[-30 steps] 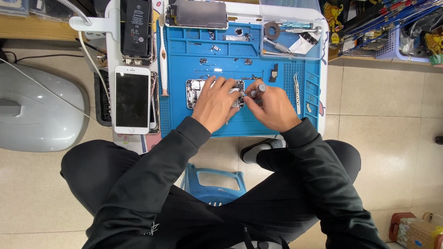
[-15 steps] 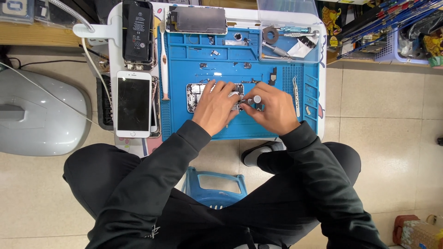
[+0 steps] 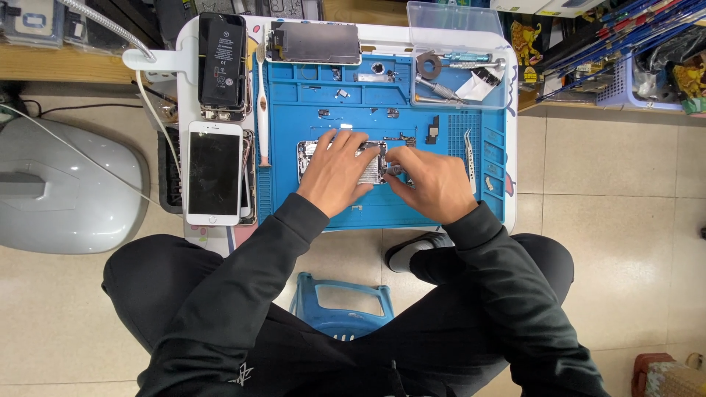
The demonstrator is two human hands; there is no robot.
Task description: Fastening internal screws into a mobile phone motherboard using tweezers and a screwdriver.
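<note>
Left hand (image 3: 337, 175) is lying flat, fingers spread wide, pressing down on the opened phone chassis (image 3: 369, 163) and gripping nothing. Right hand (image 3: 434, 180) is curling in, fingertips pinching narrow at the chassis's right edge around something small and dark; can't tell what it is.

Chassis is sitting mid-mat, open side up, metal plates and boards showing, mostly hidden under both hands.

It's resting on a blue repair mat (image 3: 382, 213) on a small white table (image 3: 512, 147). Tweezers (image 3: 468, 147) are lying just right of the right hand. At the far right, a clear lidded tray (image 3: 460, 59) is holding tools. A detached screen (image 3: 315, 43) is lying at the far edge. On the left, a white phone (image 3: 213, 173) is lying face up, with a black battery (image 3: 221, 60) beyond it. Tiled floor and a blue stool (image 3: 340, 298) are near the knees.
</note>
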